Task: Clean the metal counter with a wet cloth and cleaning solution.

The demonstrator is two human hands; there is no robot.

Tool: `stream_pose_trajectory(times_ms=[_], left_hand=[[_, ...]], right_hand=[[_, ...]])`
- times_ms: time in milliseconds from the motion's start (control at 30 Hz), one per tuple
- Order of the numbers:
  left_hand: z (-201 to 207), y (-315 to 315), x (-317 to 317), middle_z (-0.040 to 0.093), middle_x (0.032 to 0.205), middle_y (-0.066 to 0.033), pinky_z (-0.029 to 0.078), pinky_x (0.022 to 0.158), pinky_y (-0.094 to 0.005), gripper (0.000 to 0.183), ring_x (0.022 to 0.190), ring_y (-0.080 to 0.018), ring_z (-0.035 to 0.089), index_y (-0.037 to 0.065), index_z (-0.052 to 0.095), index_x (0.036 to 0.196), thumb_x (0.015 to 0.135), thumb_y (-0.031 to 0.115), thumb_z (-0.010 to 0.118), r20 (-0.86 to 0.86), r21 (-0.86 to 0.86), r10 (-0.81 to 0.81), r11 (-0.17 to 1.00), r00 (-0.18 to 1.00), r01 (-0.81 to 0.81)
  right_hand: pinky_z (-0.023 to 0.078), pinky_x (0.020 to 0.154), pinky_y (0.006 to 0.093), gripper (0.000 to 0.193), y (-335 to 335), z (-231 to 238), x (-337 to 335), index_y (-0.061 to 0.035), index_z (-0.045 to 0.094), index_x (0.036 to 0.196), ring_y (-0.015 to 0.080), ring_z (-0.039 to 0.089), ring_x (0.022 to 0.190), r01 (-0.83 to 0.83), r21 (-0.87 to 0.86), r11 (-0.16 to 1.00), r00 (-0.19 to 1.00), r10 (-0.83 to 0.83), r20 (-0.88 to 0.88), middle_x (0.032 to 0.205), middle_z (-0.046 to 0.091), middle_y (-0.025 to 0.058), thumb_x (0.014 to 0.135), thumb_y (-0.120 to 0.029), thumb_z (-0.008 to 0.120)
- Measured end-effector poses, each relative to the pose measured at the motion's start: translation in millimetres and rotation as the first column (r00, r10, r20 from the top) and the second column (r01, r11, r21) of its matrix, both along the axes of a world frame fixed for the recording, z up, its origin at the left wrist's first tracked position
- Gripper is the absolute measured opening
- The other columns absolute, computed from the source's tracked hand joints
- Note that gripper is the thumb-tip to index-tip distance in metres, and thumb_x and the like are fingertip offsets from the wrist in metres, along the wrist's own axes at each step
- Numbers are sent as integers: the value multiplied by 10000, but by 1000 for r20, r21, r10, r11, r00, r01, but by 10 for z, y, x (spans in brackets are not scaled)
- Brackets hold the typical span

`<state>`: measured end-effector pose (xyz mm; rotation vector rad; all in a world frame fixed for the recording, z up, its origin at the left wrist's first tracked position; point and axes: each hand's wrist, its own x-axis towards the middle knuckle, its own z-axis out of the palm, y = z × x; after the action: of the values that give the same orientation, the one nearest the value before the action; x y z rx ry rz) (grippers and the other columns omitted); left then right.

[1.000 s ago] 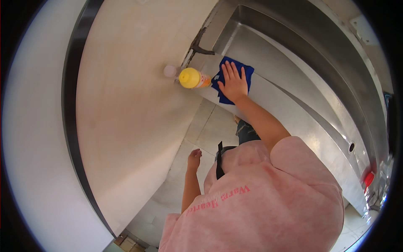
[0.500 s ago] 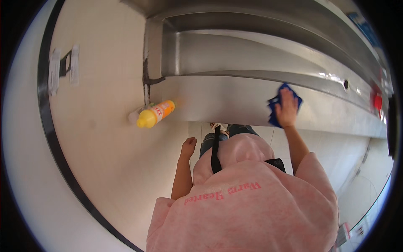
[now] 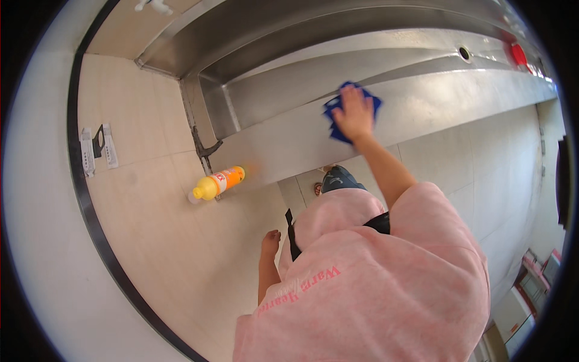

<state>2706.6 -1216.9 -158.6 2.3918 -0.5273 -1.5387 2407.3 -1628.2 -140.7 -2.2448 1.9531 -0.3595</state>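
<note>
A folded blue cloth (image 3: 338,104) lies pressed on the broad front ledge (image 3: 434,99) of a stainless steel trough sink. Over it my right hand (image 3: 354,114) is laid, fingers spread, holding it against the metal near the basin's edge. My left hand (image 3: 271,242) hangs low beside my body, away from the ledge, its fingers curled with nothing visible in them. At the ledge's left end stands a yellow and orange plastic bottle (image 3: 220,181) with a yellow cap, out of reach of both hands.
The trough's drain hole (image 3: 464,53) is toward the right, near a red object (image 3: 518,55). A tiled wall (image 3: 145,127) with a small dark fixture (image 3: 98,142) borders the left end, where dark sealant (image 3: 205,148) runs along the joint. Tiled floor (image 3: 422,151) extends below the ledge.
My right hand and the cloth have slid left along the ledge. The whole view has turned and shifted, and my left hand still hangs at my side.
</note>
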Motion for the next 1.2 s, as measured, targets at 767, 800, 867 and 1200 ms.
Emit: stream_pose_trajectory(times_ms=[767,800,867,1200], left_hand=[[354,-1241,-1158,674,984,-91,493,805,-307,267,892,-200,642,6,621,1127,938,191,586,40,-351,-100,930,994,108],[398,-1453,-1306,667,1015,-97,489,822,-313,268,924,-210,633,8,606,1141,941,184,586,13,-429,-8,903,1000,13],[517,-1931,-1653,660,1046,-103,485,839,-320,270,956,-220,625,11,591,1156,943,177,586,-16,-498,67,865,998,-66],[479,-4261,-3317,330,1457,-200,333,1053,-473,593,1332,-368,348,29,363,1393,920,304,592,793,-240,-330,603,512,761]], right_hand=[[162,1168,443,614,435,73,-1117,-158,355,1459,189,278,1416,-569,27,822,819,564,106,1530,324,7,921,-420,494],[173,1165,445,619,307,119,-1412,-158,365,1454,192,289,1411,-532,28,846,843,526,115,1525,334,10,912,-420,507],[183,1161,447,619,53,215,-2023,-159,374,1449,196,295,1408,-471,46,881,879,465,105,1522,340,15,906,-418,517],[220,1147,447,606,-1250,153,-4984,-202,393,1434,206,312,1400,53,39,998,998,-52,-26,1510,359,19,874,-366,560]])
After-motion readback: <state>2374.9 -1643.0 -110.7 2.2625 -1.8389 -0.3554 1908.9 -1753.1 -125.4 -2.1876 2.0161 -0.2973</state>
